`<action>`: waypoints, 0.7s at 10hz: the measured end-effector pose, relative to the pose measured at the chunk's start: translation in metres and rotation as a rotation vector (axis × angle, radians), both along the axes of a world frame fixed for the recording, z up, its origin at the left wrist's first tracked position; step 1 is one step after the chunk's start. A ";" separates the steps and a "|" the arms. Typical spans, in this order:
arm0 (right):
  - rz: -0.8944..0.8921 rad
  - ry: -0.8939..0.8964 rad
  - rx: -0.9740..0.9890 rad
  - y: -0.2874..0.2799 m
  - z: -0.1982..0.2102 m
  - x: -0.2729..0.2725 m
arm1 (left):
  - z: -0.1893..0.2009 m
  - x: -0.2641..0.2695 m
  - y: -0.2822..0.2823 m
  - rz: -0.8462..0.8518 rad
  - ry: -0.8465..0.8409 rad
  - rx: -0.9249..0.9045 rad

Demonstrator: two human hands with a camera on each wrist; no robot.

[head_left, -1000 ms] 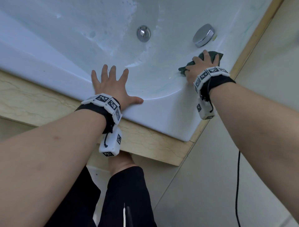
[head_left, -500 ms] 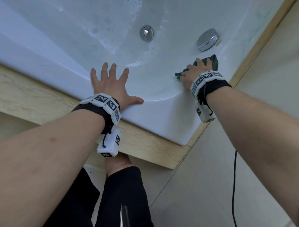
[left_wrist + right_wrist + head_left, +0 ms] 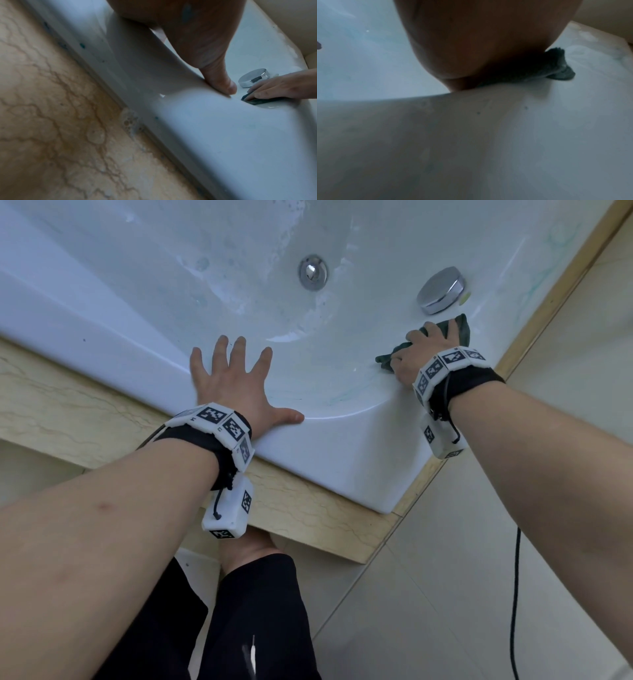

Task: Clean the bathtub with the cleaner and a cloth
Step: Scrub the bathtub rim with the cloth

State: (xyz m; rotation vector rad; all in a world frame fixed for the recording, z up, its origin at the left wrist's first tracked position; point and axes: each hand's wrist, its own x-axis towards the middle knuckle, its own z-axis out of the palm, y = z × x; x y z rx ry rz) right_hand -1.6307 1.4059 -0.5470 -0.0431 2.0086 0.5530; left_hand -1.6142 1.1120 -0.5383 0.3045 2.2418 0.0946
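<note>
Right hand (image 3: 423,352) is pressing flat down on the dark green cloth (image 3: 460,326), fingers laid over it rather than bunching it, on the inside wall of the white bathtub (image 3: 342,460) just below the chrome knob (image 3: 440,289). Left hand (image 3: 236,385) is spread wide, palm flat on the tub's rim, holding nothing. Round drain (image 3: 312,272) sits further in, with soapy streaks around it.

no readable text, only coded square markers on wrist bands (image 3: 219,422)
</note>
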 end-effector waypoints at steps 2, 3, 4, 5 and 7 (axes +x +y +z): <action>0.006 0.127 -0.032 0.006 -0.002 0.003 | 0.000 0.000 0.001 0.004 -0.003 -0.003; 0.029 0.147 -0.104 0.008 -0.005 -0.003 | 0.000 0.000 0.002 0.006 -0.006 -0.004; -0.006 0.087 -0.106 0.008 -0.005 -0.008 | 0.000 0.000 0.001 0.004 -0.002 -0.006; 0.020 0.072 -0.033 0.007 -0.004 -0.004 | 0.000 0.000 0.001 0.006 -0.005 -0.005; 0.080 0.018 -0.094 0.005 -0.019 -0.006 | 0.001 0.000 0.001 0.006 -0.002 0.002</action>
